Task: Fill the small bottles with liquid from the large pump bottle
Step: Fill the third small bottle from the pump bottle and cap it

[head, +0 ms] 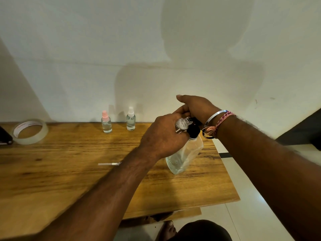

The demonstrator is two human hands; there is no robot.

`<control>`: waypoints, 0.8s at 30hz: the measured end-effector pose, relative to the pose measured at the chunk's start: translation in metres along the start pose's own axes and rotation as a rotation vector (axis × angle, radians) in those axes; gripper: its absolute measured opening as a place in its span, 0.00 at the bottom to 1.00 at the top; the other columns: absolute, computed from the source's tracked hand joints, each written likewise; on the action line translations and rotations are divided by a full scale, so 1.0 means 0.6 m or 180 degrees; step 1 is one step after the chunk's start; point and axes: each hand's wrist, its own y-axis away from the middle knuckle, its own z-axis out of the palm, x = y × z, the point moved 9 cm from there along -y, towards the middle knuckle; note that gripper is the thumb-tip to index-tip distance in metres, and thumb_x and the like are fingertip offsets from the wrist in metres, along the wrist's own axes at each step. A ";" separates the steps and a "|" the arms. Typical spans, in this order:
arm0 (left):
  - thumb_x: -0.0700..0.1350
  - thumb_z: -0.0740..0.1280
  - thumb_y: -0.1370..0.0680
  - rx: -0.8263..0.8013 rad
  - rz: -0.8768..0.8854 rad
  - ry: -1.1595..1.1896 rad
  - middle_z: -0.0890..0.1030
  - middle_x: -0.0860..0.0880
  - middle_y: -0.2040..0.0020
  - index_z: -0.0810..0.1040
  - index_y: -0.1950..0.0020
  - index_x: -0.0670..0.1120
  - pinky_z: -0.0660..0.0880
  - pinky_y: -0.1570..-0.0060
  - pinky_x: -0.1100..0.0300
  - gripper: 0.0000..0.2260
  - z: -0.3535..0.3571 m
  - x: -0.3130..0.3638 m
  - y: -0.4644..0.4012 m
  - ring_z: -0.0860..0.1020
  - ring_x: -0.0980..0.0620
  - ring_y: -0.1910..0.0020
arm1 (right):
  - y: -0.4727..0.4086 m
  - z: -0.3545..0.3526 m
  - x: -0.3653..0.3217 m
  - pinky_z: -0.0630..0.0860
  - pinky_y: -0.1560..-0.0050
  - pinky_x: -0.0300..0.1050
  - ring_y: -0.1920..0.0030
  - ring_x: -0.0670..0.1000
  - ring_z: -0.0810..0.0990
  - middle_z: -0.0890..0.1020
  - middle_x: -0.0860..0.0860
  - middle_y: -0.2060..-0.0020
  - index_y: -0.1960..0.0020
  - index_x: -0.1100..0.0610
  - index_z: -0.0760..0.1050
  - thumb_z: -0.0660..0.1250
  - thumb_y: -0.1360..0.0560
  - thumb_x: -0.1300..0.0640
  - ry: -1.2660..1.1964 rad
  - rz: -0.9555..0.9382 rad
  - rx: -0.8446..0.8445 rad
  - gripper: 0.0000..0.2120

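Note:
The large clear pump bottle point(185, 155) stands near the right edge of the wooden table point(69, 171), leaning a little to the right, with a black pump head. My right hand point(196, 106) lies over that pump head from above, fingers curled on it. My left hand point(165, 134) grips a small clear bottle point(182, 123) tilted with its open neck at the pump's nozzle. Two small spray bottles stand at the table's far edge by the wall: one with a pink cap point(106, 122) and one with a white cap point(130, 119), both holding clear liquid.
A roll of clear tape point(29, 132) lies at the far left beside a dark object point(5, 138). A thin white strip point(108, 164) lies mid-table. The table's right edge borders a pale tiled floor point(243, 180). My knee and foot show below the front edge.

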 end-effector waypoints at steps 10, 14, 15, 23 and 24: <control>0.53 0.73 0.27 0.0033 0.0005 0.0068 0.84 0.57 0.60 0.79 0.54 0.62 0.82 0.58 0.51 0.05 0.001 -0.006 -0.003 0.82 0.57 0.61 | -0.004 -0.010 0.001 0.80 0.40 0.59 0.54 0.61 0.85 0.87 0.57 0.59 0.65 0.58 0.84 0.65 0.22 0.39 0.0138 -0.0266 0.0287 0.25; 0.50 0.73 0.26 0.0029 0.0013 0.0068 0.84 0.57 0.59 0.80 0.53 0.61 0.81 0.59 0.52 0.06 0.001 -0.010 -0.002 0.82 0.56 0.61 | -0.006 -0.008 -0.003 0.80 0.40 0.59 0.51 0.61 0.85 0.86 0.55 0.61 0.67 0.57 0.83 0.64 0.21 0.40 0.0246 -0.0393 0.0334 0.25; 0.50 0.72 0.27 0.0015 0.0022 0.0063 0.84 0.57 0.59 0.80 0.52 0.61 0.81 0.59 0.51 0.07 0.003 -0.009 -0.001 0.82 0.56 0.61 | -0.005 -0.009 -0.004 0.80 0.40 0.58 0.52 0.60 0.85 0.86 0.54 0.62 0.66 0.57 0.83 0.64 0.21 0.41 0.0268 -0.0402 0.0361 0.24; 0.48 0.73 0.26 -0.0006 0.0024 0.0011 0.84 0.58 0.60 0.79 0.53 0.61 0.81 0.58 0.52 0.08 0.002 -0.008 0.003 0.82 0.57 0.60 | -0.004 -0.007 0.002 0.80 0.41 0.56 0.52 0.60 0.85 0.86 0.56 0.58 0.62 0.58 0.84 0.64 0.21 0.40 0.0257 -0.0310 0.0364 0.24; 0.48 0.73 0.26 -0.0018 0.0036 0.0023 0.84 0.57 0.59 0.80 0.52 0.60 0.81 0.58 0.52 0.07 0.002 -0.007 0.004 0.82 0.57 0.60 | -0.004 -0.007 0.003 0.81 0.42 0.57 0.52 0.61 0.85 0.87 0.58 0.56 0.60 0.60 0.85 0.65 0.21 0.40 0.0195 -0.0230 0.0303 0.24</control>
